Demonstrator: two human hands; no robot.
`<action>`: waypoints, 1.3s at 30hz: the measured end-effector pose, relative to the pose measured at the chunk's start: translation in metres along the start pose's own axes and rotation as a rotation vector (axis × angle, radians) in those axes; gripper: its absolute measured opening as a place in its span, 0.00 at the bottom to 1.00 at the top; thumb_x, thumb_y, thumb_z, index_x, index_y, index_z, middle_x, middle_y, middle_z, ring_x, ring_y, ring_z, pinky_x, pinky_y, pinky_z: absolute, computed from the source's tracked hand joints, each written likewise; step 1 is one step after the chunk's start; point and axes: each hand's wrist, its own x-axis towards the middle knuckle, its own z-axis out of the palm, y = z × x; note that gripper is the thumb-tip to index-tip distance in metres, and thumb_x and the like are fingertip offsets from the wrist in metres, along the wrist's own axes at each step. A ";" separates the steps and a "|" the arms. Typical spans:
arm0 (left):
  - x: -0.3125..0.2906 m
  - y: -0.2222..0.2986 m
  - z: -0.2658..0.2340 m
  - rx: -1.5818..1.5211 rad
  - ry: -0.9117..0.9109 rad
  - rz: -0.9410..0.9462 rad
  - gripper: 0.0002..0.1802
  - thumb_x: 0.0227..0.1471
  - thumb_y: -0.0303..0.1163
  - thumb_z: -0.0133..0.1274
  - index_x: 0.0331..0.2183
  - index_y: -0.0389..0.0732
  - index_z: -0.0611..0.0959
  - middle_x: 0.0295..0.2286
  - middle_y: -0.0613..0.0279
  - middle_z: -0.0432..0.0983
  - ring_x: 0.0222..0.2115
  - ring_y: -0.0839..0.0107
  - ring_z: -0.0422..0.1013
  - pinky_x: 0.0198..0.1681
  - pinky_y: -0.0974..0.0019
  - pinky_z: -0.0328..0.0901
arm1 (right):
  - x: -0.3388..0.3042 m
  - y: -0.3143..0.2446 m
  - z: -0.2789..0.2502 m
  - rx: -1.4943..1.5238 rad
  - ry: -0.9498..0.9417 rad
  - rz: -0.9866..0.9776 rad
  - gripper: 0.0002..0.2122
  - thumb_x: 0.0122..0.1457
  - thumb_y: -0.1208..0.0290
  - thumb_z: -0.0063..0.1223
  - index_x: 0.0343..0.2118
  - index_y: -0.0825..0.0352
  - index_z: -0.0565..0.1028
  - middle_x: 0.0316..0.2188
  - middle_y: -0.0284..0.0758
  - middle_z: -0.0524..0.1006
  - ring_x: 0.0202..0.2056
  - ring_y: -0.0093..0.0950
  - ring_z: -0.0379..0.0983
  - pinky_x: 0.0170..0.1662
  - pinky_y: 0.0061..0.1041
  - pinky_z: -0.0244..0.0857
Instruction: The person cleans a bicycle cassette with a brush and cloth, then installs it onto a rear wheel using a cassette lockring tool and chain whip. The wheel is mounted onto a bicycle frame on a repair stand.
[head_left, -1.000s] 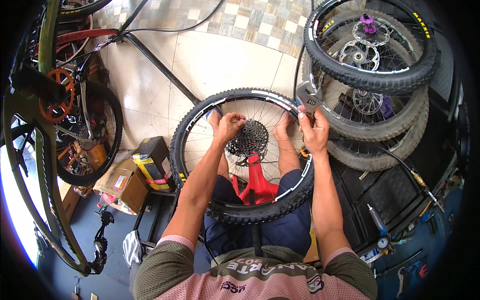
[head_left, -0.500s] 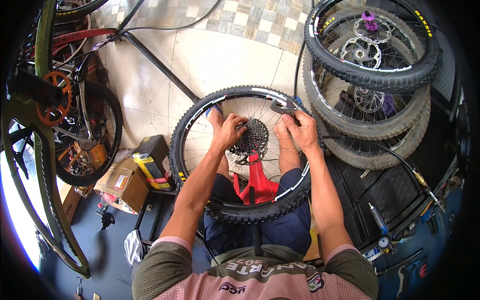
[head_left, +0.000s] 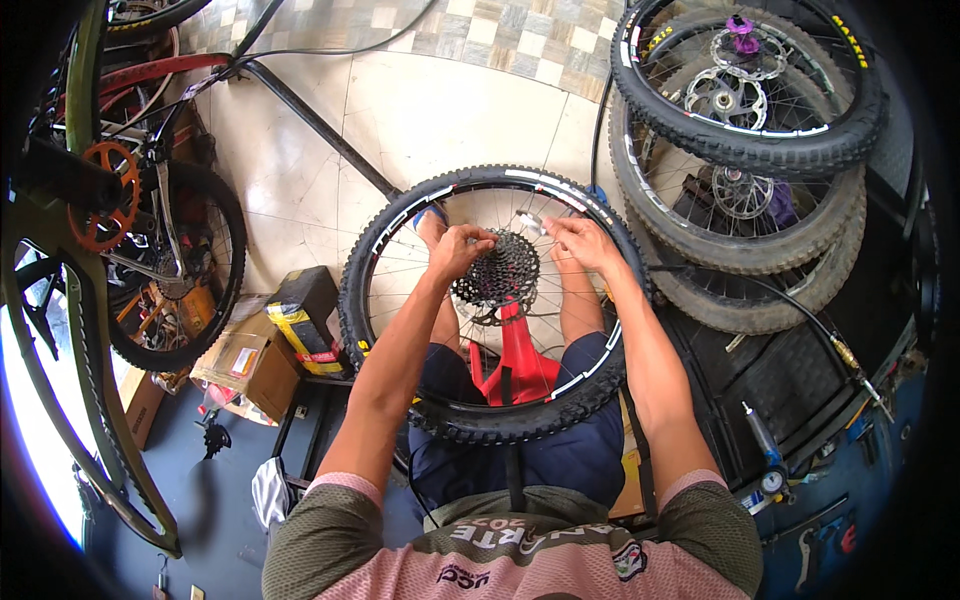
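A knobby-tyred bicycle wheel (head_left: 430, 424) lies over my lap, its black cassette (head_left: 500, 275) facing up. My left hand (head_left: 462, 250) is closed, thumb and fingers pressed together at the cassette's upper left part, near its centre. Whatever they pinch is too small to make out. In my right hand (head_left: 585, 243) is an adjustable wrench (head_left: 531, 222); its bright metal head points left toward the cassette, just above its upper right edge. The fingers cover most of its handle. A red stand (head_left: 515, 365) shows through the spokes below the cassette.
More wheels with disc rotors (head_left: 740, 150) are stacked at the upper right. A green bike frame (head_left: 85, 330) rises at the left, beside cardboard boxes (head_left: 245, 365). A black pole (head_left: 325, 135) crosses the floor. Hand tools and a gauge (head_left: 770, 482) lie at the lower right.
My right hand has moved left and slightly down from the rim, bringing the wrench toward the cassette and turning its head. My left hand stays at the cassette.
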 end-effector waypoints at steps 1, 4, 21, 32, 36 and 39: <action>0.003 -0.002 -0.002 -0.015 -0.065 -0.028 0.17 0.53 0.42 0.66 0.42 0.43 0.89 0.42 0.54 0.84 0.45 0.55 0.78 0.50 0.56 0.70 | 0.001 0.004 0.003 0.034 -0.001 -0.042 0.28 0.62 0.42 0.59 0.25 0.70 0.79 0.21 0.37 0.76 0.27 0.25 0.73 0.34 0.29 0.66; 0.009 -0.017 0.001 0.134 0.069 -0.210 0.30 0.48 0.51 0.70 0.50 0.46 0.84 0.50 0.47 0.78 0.53 0.48 0.72 0.57 0.51 0.65 | 0.016 0.012 0.005 -0.196 -0.175 0.024 0.27 0.60 0.43 0.61 0.24 0.69 0.78 0.18 0.32 0.74 0.25 0.24 0.73 0.32 0.28 0.66; 0.017 -0.014 -0.009 0.172 0.031 -0.430 0.48 0.42 0.62 0.71 0.55 0.35 0.80 0.52 0.39 0.76 0.55 0.50 0.73 0.57 0.54 0.67 | 0.109 0.026 0.033 -0.155 -0.703 0.393 0.17 0.64 0.49 0.59 0.38 0.60 0.84 0.18 0.25 0.72 0.16 0.16 0.61 0.18 0.21 0.55; 0.023 -0.015 -0.016 0.152 0.055 -0.479 0.44 0.42 0.60 0.71 0.53 0.39 0.82 0.48 0.40 0.79 0.53 0.51 0.74 0.56 0.55 0.67 | 0.136 0.006 0.042 0.004 -0.883 0.476 0.13 0.62 0.56 0.64 0.35 0.63 0.83 0.20 0.24 0.74 0.19 0.15 0.65 0.20 0.17 0.58; 0.028 -0.012 -0.015 0.178 0.040 -0.471 0.45 0.41 0.62 0.71 0.52 0.40 0.82 0.49 0.39 0.79 0.53 0.50 0.74 0.57 0.54 0.67 | 0.143 0.001 0.040 -0.109 -0.889 0.502 0.17 0.62 0.51 0.64 0.33 0.63 0.83 0.19 0.24 0.74 0.17 0.13 0.63 0.18 0.16 0.56; 0.032 -0.010 -0.017 0.177 0.037 -0.480 0.45 0.41 0.63 0.70 0.52 0.41 0.82 0.48 0.39 0.79 0.52 0.50 0.74 0.57 0.54 0.67 | 0.147 -0.004 0.040 -0.190 -0.894 0.492 0.20 0.60 0.46 0.64 0.30 0.62 0.82 0.19 0.23 0.74 0.17 0.11 0.63 0.18 0.15 0.54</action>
